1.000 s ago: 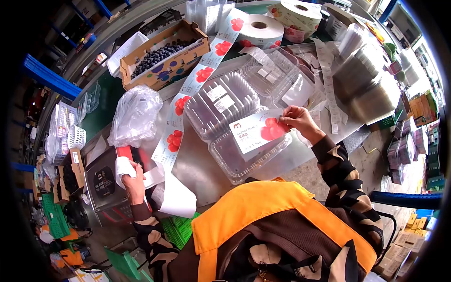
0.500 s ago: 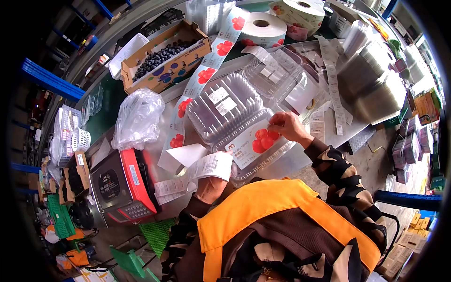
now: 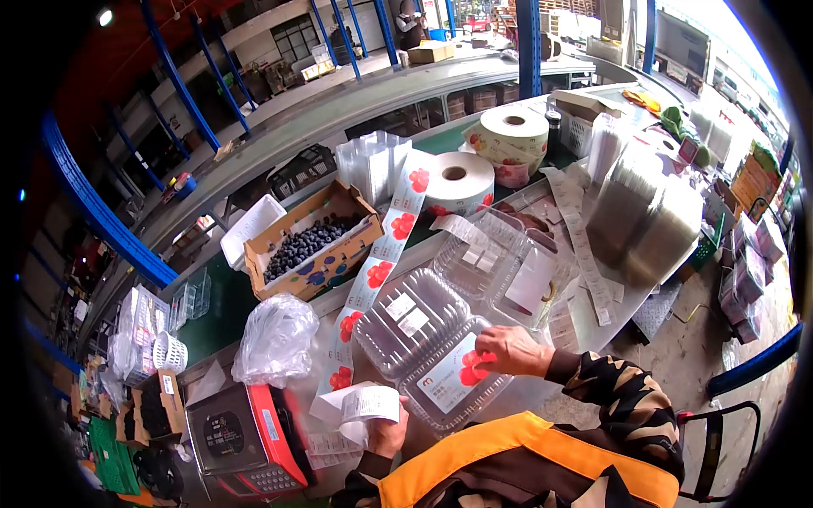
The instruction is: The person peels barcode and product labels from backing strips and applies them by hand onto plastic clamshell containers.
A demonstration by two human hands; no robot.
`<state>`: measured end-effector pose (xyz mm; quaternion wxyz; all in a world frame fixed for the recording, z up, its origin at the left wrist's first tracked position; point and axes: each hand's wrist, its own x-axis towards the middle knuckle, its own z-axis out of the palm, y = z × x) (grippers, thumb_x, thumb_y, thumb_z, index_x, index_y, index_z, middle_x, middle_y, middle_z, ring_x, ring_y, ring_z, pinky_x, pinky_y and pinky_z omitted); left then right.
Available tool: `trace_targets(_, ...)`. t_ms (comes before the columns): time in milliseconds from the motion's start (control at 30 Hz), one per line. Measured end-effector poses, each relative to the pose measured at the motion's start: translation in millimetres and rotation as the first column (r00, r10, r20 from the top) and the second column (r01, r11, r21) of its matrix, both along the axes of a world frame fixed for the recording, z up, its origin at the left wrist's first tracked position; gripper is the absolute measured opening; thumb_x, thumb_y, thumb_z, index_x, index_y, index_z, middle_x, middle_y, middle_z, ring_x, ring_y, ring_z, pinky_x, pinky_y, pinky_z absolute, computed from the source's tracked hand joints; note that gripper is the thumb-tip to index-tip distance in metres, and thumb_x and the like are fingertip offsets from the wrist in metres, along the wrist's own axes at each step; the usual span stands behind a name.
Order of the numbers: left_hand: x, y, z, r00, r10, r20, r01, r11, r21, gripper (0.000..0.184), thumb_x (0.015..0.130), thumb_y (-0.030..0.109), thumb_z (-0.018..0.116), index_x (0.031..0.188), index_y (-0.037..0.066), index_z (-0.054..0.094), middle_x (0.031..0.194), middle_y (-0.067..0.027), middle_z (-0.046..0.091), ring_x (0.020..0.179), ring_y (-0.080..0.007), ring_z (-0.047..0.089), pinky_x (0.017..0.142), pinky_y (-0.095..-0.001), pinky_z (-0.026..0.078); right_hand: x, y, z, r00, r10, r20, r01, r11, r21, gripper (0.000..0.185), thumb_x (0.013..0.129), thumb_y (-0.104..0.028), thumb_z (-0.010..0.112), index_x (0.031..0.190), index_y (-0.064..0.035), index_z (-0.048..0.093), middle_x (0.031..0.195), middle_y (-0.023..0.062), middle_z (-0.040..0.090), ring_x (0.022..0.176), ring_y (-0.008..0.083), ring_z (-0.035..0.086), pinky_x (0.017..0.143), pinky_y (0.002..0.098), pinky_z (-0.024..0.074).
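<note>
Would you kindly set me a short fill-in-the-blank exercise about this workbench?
The hand touching the fruit-printed label is the person's ____ one. The printed fruit on that label is ____ in colour. The left hand holds a strip made of ____. The box holding dark fruit is made of ____.
Missing words: right; red; paper; cardboard.

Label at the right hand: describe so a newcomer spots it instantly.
On the metal worktop, just beyond the orange apron, lies an open clear clamshell. The label is on its half nearer the person, touched by the right hand. Unlike the red-fruit labels joined in the long strip, it is separate.
</note>
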<state>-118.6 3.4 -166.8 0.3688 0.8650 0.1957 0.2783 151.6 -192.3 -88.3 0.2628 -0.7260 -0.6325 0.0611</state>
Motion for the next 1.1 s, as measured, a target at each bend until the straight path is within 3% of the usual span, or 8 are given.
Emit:
trace_targets(100, 25.9, 18.3, 3.2, 0.997, 0.047, -0.060, -0.042, 0.996, 0.079, 0.013, 0.083, 0.006, 0.062, 0.095, 0.007, 0.067, 0.094, -0.0145, 0.067, 0.090, -0.0351, 0.064, 0.078, -0.0431, 0.049, -33.3, 3.9, 0.7, 0.850, 0.521, 0.072, -0.509, 0.849, -0.141, 0.052, 0.074, -0.025, 0.079, 0.120, -0.0154, 0.057, 0.124, 0.0096, 0.054, 0.120, 0.0273, 0.049, 0.099, 0.0421, 0.0401)
trace_targets(200, 39.8, 35.3, -5.7, 0.981, -0.096, -0.167, 0.092, 0.995, -0.030, 0.017, 0.086, 0.009, 0.059, 0.101, 0.006, 0.068, 0.089, -0.0139, 0.070, 0.084, -0.0334, 0.066, 0.075, -0.0412, 0.051, -38.2, 12.7, -12.2, 0.756, 0.627, 0.188, -0.579, 0.774, -0.256, 0.059, 0.077, -0.021, 0.075, 0.131, -0.0151, 0.052, 0.136, 0.0102, 0.049, 0.127, 0.0284, 0.044, 0.104, 0.0448, 0.0348)
trace_targets(467, 41.2, 40.6, -1.2, 0.990, -0.099, -0.098, 0.102, 0.994, 0.025, 0.011, 0.086, 0.006, 0.062, 0.095, 0.002, 0.063, 0.090, -0.0111, 0.073, 0.079, -0.0264, 0.069, 0.071, -0.0381, 0.053, -44.0, 23.3, -9.3, 0.715, 0.661, 0.226, -0.613, 0.749, -0.253, 0.054, 0.081, -0.011, 0.061, 0.134, -0.0086, 0.050, 0.134, 0.0137, 0.051, 0.123, 0.0291, 0.049, 0.103, 0.0454, 0.0369)
trace_targets(633, 23.3, 22.5, 0.9, 0.886, 0.240, 0.396, -0.093, 0.930, -0.355, 0.006, 0.095, 0.004, 0.055, 0.092, -0.001, 0.053, 0.087, -0.0103, 0.067, 0.075, -0.0165, 0.062, 0.068, -0.0290, 0.051, -38.1, 42.5, 39.6, 0.847, 0.498, 0.186, -0.504, 0.864, -0.020, 0.053, 0.079, -0.012, 0.059, 0.131, -0.0051, 0.052, 0.121, 0.0153, 0.060, 0.110, 0.0315, 0.058, 0.098, 0.0439, 0.0435)
trace_targets(700, 4.0, 1.9, -3.2, 0.864, 0.371, 0.340, -0.226, 0.889, -0.397, 0.007, 0.096, 0.006, 0.054, 0.093, -0.001, 0.052, 0.086, -0.0092, 0.063, 0.073, -0.0163, 0.059, 0.068, -0.0297, 0.049, -34.1, 60.3, 55.7, 0.908, 0.330, 0.258, -0.358, 0.931, 0.068, 0.041, 0.082, -0.014, 0.059, 0.122, -0.0029, 0.056, 0.107, 0.0141, 0.064, 0.102, 0.0292, 0.061, 0.090, 0.0414, 0.0478)
trace_targets(867, 5.3, -34.2, 30.2, 0.989, -0.147, 0.031, 0.125, 0.921, 0.370, 0.021, 0.086, 0.011, 0.062, 0.106, 0.007, 0.060, 0.102, -0.0137, 0.064, 0.097, -0.0317, 0.060, 0.086, -0.0433, 0.046, -59.4, 107.0, 18.5, 0.885, 0.336, 0.323, -0.366, 0.930, 0.038, 0.015, 0.090, -0.012, 0.054, 0.095, 0.0002, 0.060, 0.071, 0.0141, 0.063, 0.066, 0.0286, 0.066, 0.056, 0.0356, 0.0508)
trace_targets(967, 29.4, -39.8, 13.0, 0.948, 0.286, -0.137, -0.146, 0.777, 0.612, 0.030, 0.084, 0.015, 0.065, 0.111, 0.006, 0.060, 0.105, -0.0137, 0.063, 0.099, -0.0345, 0.060, 0.086, -0.0448, 0.047, -68.6, 107.9, 45.8, 0.914, 0.344, 0.215, -0.334, 0.939, -0.082, 0.014, 0.090, -0.013, 0.055, 0.098, -0.0025, 0.059, 0.077, 0.0120, 0.062, 0.074, 0.0273, 0.065, 0.062, 0.0374, 0.0525)
trace_targets(1100, 26.4, -13.6, 9.5, 0.966, 0.110, -0.232, 0.014, 0.880, 0.475, 0.026, 0.087, 0.018, 0.063, 0.110, 0.006, 0.061, 0.106, -0.0150, 0.067, 0.099, -0.0354, 0.063, 0.085, -0.0440, 0.049, -35.7, 75.5, 114.6, 0.998, 0.059, 0.037, -0.069, 0.913, 0.402, 0.012, 0.086, -0.007, 0.061, 0.097, -0.0060, 0.059, 0.082, 0.0107, 0.065, 0.071, 0.0271, 0.066, 0.061, 0.0372, 0.0529)
